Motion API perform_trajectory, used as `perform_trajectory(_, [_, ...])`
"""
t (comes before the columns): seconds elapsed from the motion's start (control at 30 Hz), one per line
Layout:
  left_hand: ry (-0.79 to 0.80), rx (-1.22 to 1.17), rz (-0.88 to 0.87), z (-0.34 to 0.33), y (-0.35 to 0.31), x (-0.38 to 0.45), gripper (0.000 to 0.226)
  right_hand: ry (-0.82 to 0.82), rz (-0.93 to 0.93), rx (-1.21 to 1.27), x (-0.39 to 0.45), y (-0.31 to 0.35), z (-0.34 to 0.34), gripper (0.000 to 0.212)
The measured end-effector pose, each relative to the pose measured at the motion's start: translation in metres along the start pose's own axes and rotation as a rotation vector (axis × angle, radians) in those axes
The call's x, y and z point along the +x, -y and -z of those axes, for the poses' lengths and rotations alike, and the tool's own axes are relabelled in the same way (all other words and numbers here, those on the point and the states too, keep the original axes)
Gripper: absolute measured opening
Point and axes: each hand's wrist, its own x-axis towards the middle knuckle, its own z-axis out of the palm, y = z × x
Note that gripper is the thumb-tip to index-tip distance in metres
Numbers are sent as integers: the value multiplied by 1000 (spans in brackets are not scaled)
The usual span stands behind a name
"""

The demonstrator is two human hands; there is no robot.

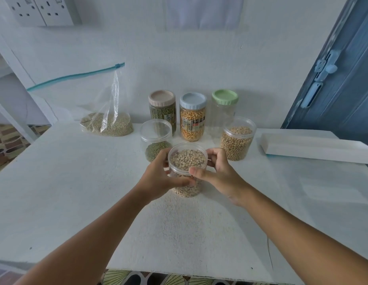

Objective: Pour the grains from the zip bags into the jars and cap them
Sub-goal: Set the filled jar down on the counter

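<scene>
While both hands grip the bean jar (187,173), capped jars (193,117) and a zip bag (107,124) stand behind.

Labels on the corn jar (192,122) and green-bean jar (163,114) are too blurred to read.

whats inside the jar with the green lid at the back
The green-lidded jar looks empty: only clear wall shows beneath its lid. Its lower part is hidden behind the soybean jar, so the very bottom cannot be checked.
</scene>
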Motion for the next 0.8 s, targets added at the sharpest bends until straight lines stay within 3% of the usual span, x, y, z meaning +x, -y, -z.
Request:
perform_trajectory(0.07, [17,-6,7,2,-1,2,94,64,-6,-71,5,10,6,117])
perform_trajectory(0.13, [27,-18,16,1,-1,3,92,73,3,-154,6,18,7,107])
perform_trajectory(0.23, [-6,-20,10,-2,3,2,92,-79,86,-180,4,17,-7,87])
perform_trajectory(0.33, [-26,-10,-7,-4,5,0,94,-204,147,-189,2,8,-19,89])
perform_trajectory(0.53, [18,-1,17,1,1,3,98,135,59,-323,9,23,9,121])
perform_trajectory(0.7, [-64,8,-13,-6,6,-1,91,-89,117,-169,5,8,-14,101])
perform_trajectory(0.8, [-121,5,-45,-14,8,-4,90,-331,155,-117,2,1,-45,97])
